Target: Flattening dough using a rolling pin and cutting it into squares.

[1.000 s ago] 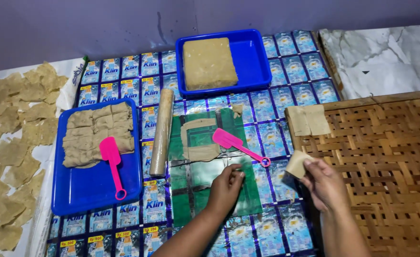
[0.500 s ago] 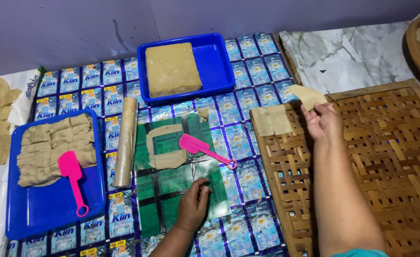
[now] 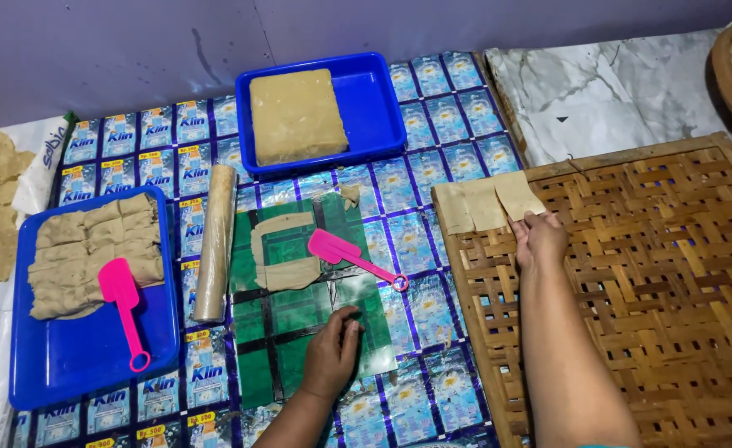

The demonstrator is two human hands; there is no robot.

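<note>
moved: right hand has lowered the dough sheet onto the woven tray, top-left corner.
right: fingers pinching the sheet's edge.
left: left hand flat on green mat, holding nothing.
tip: lay it flat, edge against neighbouring sheets, no overlap.

Even, fairly bright overhead light, soft shadows, glare on shiny wrapper mat, pic sharp, no blur.
</note>
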